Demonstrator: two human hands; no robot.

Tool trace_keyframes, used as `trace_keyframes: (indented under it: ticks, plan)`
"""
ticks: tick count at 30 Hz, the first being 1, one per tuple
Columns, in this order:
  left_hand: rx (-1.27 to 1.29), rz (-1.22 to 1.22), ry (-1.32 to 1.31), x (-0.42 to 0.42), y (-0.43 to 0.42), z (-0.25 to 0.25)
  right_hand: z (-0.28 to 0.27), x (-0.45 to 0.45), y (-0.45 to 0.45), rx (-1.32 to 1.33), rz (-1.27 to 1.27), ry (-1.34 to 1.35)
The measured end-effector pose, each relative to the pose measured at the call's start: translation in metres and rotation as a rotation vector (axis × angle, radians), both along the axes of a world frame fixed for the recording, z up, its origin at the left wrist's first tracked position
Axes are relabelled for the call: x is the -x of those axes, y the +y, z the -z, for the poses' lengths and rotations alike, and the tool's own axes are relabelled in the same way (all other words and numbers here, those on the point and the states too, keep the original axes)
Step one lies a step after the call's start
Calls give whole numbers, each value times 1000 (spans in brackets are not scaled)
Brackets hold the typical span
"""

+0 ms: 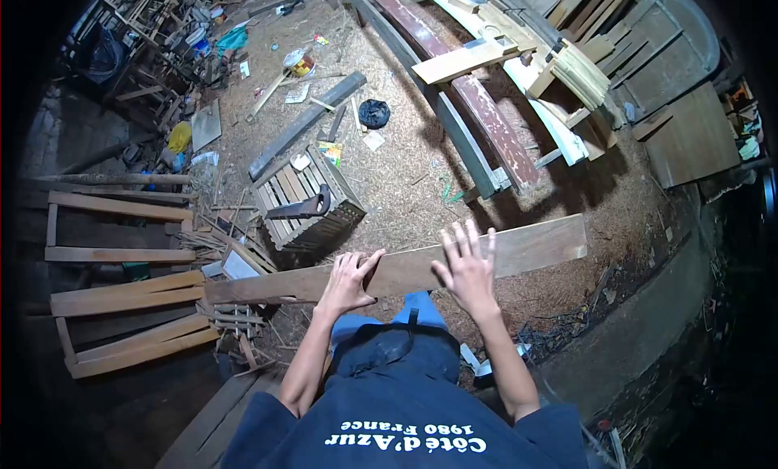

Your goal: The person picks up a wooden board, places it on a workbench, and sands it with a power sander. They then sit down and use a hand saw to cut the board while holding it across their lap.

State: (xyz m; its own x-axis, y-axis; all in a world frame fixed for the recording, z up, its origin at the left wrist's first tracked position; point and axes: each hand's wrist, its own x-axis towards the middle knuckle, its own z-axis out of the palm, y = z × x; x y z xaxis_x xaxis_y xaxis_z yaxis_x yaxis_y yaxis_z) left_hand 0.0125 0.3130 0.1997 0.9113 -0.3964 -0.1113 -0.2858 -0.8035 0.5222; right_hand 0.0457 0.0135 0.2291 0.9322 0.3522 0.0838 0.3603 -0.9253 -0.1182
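A long wooden plank (535, 248) lies crosswise in front of my body, at about the height of my thighs. My left hand (350, 284) grips the plank left of its middle, fingers bent at its far edge and thumb apart. On the right, my right hand (470, 276) is open over the plank with fingers spread; the palm seems to rest on the face. Beyond the plank stands a slatted wooden crate (336, 195), with a handsaw (301, 208) lying on top.
Wooden frames (121, 254) stand at the left, near the plank's end. Long beams (486, 132) on the right carry a short board (462, 61). A grey timber (304, 127), a black bundle (374, 114) and a bucket (299, 62) lie on the shavings-covered floor.
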Motion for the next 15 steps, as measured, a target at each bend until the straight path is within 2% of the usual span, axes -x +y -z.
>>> trace_keyframes:
  ticks: [6, 9, 15]
  plan:
    - [-95, 50, 23, -55, -82, -26, 22, -38, -77, -31, -147, -78]
    - [-36, 136, -46, -95, -121, -33, 14, -64, -120, -168, -80, -66]
    - [-75, 257, -135, -178, -201, -33, 13, -109, -197, -247, 97, -102]
